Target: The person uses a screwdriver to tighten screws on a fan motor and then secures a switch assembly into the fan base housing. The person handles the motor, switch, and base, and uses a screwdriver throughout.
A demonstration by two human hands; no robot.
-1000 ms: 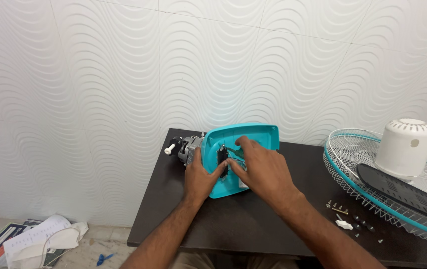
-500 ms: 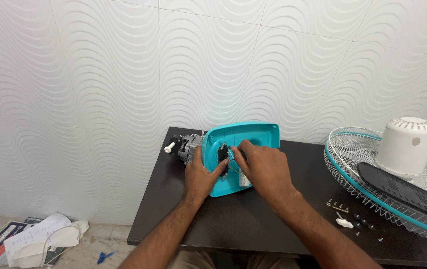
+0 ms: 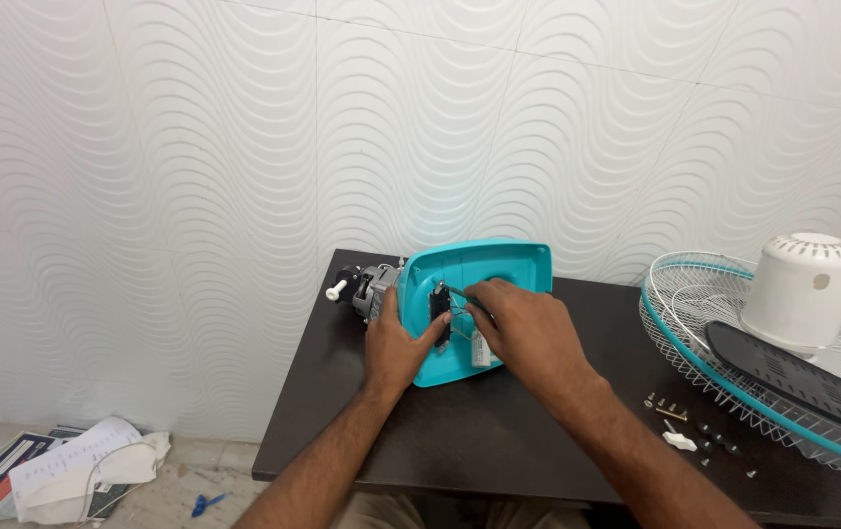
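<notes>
Both forearms enter from the bottom edge, centre of frame, over a dark worktop. Lower right of frame: loose screws and a small white bit lie scattered on the worktop, near the rim of a wire fan guard w/ teal ring. Lower left, on the floor: a heap of papers and a small blue scrap.

Mid frame: left hand lies flat vs. the left edge of the teal fan housing, thumb stretched onto the dark part in its middle, fingers wrapped round the side. Right hand sits on the housing's face, fingertips pinched together on thin wires at that dark part; a small white cylinder shows just under the hand.

Behind the housing, to its left: grey motor w/ shaft and white tip, touching the housing. Right of frame: dark fan blade lies in the guard, white domed cover on it. Back: white wavy wall.
</notes>
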